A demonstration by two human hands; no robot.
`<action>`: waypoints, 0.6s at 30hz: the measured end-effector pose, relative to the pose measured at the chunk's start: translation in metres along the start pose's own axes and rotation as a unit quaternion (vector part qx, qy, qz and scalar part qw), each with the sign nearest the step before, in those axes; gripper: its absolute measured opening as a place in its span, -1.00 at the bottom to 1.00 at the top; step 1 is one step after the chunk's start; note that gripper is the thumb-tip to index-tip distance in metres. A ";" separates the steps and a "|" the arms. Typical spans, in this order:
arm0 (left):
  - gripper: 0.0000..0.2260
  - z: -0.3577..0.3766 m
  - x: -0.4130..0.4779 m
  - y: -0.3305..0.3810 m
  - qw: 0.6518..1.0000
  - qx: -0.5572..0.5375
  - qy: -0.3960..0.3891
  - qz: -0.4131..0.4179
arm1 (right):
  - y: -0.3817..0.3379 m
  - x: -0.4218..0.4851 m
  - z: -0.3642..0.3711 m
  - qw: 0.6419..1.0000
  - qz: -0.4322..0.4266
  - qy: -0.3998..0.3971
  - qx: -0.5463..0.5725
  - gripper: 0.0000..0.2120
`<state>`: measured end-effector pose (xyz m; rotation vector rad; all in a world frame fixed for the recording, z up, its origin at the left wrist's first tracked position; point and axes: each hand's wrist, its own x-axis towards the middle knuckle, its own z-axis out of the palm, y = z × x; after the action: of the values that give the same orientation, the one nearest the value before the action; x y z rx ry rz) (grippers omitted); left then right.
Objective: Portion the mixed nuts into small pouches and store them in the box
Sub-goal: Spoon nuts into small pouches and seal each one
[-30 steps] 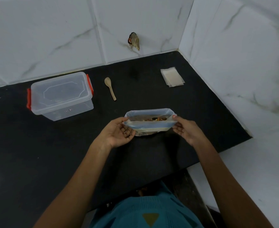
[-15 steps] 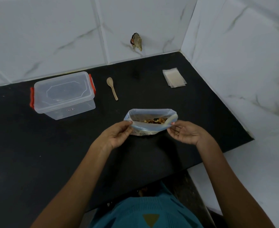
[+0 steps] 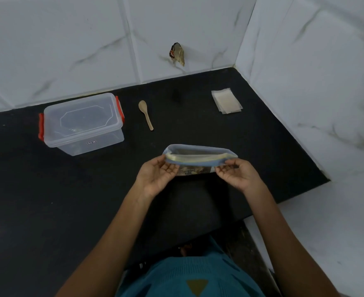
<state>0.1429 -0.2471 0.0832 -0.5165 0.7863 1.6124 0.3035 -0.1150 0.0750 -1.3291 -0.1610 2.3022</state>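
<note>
The left hand point(image 3: 157, 174) and right hand point(image 3: 234, 175) are each pinching an end of the nut bag point(image 3: 198, 159) above the desk point(image 3: 262, 146), and are best spreading its mouth evenly, keeping it upright against spills.

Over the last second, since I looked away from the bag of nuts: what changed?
The mouth of the zip bag of mixed nuts went from spread open, nuts showing, to pulled nearly flat. The left hand and right hand kept pinching its two ends, drawing them apart. The lidded clear box, wooden spoon and stack of small pouches stayed put on the black counter.
</note>
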 end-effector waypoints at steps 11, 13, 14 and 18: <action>-0.74 -0.005 0.011 -0.008 0.978 0.187 0.039 0.085 | 0.007 0.001 -0.009 0.980 -0.071 -0.043 -0.182 -0.69; -0.70 -0.009 0.009 -0.011 0.927 0.346 0.088 0.111 | 0.009 0.002 -0.014 0.937 -0.129 -0.010 -0.326 -0.68; -0.70 -0.011 0.008 -0.011 0.889 0.424 0.108 0.136 | 0.008 0.002 -0.016 0.903 -0.166 0.015 -0.395 -0.73; -0.73 -0.012 0.006 -0.010 0.694 0.659 0.137 0.254 | 0.004 0.004 -0.017 0.757 -0.284 0.088 -0.582 -0.76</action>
<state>0.1505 -0.2513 0.0693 0.5961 2.1656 0.9883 0.3148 -0.1188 0.0617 -1.6244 -1.8759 1.4202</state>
